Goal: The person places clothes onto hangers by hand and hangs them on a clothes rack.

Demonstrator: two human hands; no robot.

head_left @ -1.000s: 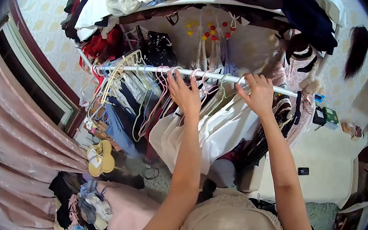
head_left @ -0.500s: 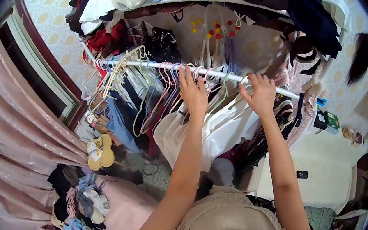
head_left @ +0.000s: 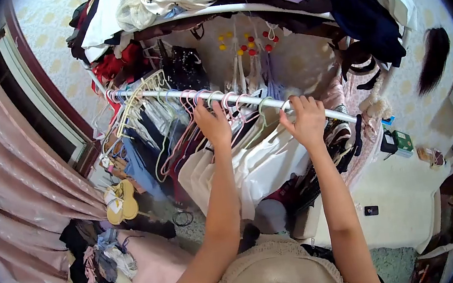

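A white clothes rail (head_left: 176,94) runs across in front of me, loaded with garments on plastic hangers. My left hand (head_left: 214,125) is at the hooks of pink and bluish clothes hangers (head_left: 187,102), thumb and fingers curled about them. Further right, my right hand (head_left: 308,121) bends its fingers over the rail, its thumb by a white hanger hook (head_left: 285,104). Between the two hands hang a green hanger (head_left: 262,116) and several white shirts (head_left: 264,154). The fingertips of my right hand are partly hidden behind the rail.
Clothes are heaped on the upper shelf bar (head_left: 256,7). Left are a pink curtain (head_left: 24,181), yellow slippers (head_left: 127,202) and a clothes pile (head_left: 98,262) on a pink surface. A cream surface (head_left: 394,195) at right holds a small black object (head_left: 372,210) and a green box (head_left: 404,142).
My left hand has slid a little left along the rail, and its fingers are more bent. My right hand keeps its place on the rail. The whole view has shifted slightly.
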